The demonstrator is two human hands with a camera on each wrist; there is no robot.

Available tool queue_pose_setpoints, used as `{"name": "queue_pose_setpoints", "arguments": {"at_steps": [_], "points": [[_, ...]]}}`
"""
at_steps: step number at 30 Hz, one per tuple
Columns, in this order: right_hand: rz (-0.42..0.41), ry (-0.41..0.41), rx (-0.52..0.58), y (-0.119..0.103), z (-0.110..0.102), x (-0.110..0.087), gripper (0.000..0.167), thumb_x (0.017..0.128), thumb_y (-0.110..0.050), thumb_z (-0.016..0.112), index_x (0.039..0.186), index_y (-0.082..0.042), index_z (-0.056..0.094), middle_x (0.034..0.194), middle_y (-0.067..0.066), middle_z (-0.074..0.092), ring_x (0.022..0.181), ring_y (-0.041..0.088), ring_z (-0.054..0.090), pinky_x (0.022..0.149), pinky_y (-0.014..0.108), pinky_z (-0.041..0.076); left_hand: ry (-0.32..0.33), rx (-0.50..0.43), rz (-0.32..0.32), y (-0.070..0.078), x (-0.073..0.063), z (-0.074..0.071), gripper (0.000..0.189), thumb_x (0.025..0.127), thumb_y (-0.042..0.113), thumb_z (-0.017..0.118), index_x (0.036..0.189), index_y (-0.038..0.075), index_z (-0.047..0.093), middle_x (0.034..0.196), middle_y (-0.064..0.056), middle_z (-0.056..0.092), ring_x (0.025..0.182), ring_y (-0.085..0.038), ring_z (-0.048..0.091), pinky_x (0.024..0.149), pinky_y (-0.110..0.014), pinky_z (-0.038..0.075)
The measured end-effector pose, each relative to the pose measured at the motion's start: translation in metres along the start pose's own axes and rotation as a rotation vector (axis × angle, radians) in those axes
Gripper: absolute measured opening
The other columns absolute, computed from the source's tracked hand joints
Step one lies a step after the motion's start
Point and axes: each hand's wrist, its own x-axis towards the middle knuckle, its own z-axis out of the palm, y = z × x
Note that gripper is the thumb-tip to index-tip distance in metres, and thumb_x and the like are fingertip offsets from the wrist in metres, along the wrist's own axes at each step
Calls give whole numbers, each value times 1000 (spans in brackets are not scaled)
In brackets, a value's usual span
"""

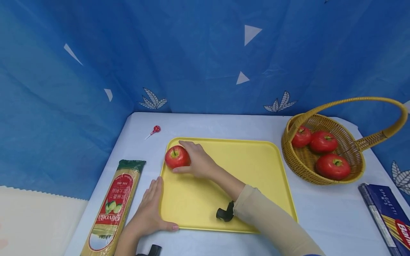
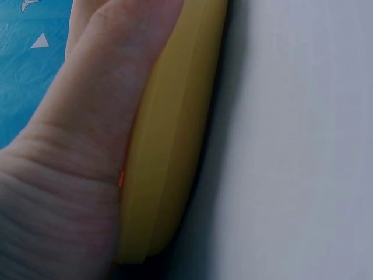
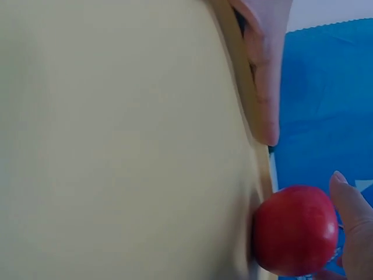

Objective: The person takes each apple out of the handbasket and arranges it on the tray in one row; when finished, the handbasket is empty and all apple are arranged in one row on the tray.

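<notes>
A red apple [image 1: 177, 157] sits in the far left corner of the yellow tray [image 1: 237, 177]. My right hand [image 1: 199, 160] holds it from the right, thumb on the near side and fingers on the far side. In the right wrist view the apple [image 3: 295, 231] stands against the tray's rim, beside the thumb [image 3: 351, 207]. My left hand [image 1: 150, 208] rests against the tray's near left corner, fingers straight along the left side and thumb at the front edge. The left wrist view shows that hand [image 2: 99, 87] against the tray's outer wall [image 2: 175, 128].
A wicker basket [image 1: 289, 153] with a tall handle holds several red apples at the right. A spaghetti packet [image 1: 112, 209] lies left of the tray, and a blue spaghetti box [image 1: 385, 209] lies at the right edge. A lollipop [image 1: 156, 129] lies behind the tray's left corner.
</notes>
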Motion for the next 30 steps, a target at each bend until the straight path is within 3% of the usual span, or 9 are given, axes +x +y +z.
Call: {"name": "queue_pose_setpoints", "arguments": {"at_steps": [8,14,23,24,26,27,30], "points": [[-36,90,44,6,-38,-40,90,80,-56,77,154,-27,34,157,-7,38,144,20,35,113,50,42,11,1,-2,-2,2,2,162,43,73,87,160,12,-7,168,-14,-3,155,-36,-8,124,-60,3],[-39,175,90,19,-76,-81,82,82,-53,76,151,-30,38,154,-8,39,139,19,41,110,49,45,17,-2,2,-3,3,2,164,41,73,88,160,13,-7,168,-14,-4,155,-36,-9,124,-59,3],[-54,388,-43,52,-129,-140,77,82,-32,83,148,-21,45,145,5,49,126,23,48,100,49,49,12,-34,4,-3,0,1,163,42,70,89,160,15,-8,169,-12,-5,155,-34,-10,125,-57,2],[-40,411,-59,57,-134,-147,77,81,-30,83,147,-19,45,145,6,49,125,24,49,99,48,49,13,-35,6,-3,0,1,163,42,70,89,160,15,-8,168,-12,-5,155,-34,-10,125,-57,2],[-14,462,-91,68,-145,-159,77,80,-25,84,147,-16,46,143,8,51,124,26,50,102,33,47,13,-38,6,-3,0,1,163,42,70,89,160,15,-8,168,-12,-5,155,-34,-10,125,-57,1],[9,483,-102,72,-150,-165,77,80,-23,84,146,-14,46,143,9,51,125,27,50,103,34,47,13,-37,6,-3,0,1,163,42,70,89,160,15,-9,168,-12,-6,155,-34,-10,125,-57,2],[69,542,-134,89,-167,-182,77,79,-19,85,145,-12,47,141,12,51,125,31,49,101,6,35,12,-44,5,-3,1,2,162,42,69,90,160,16,-9,169,-12,-5,155,-34,-10,125,-57,2]]}}
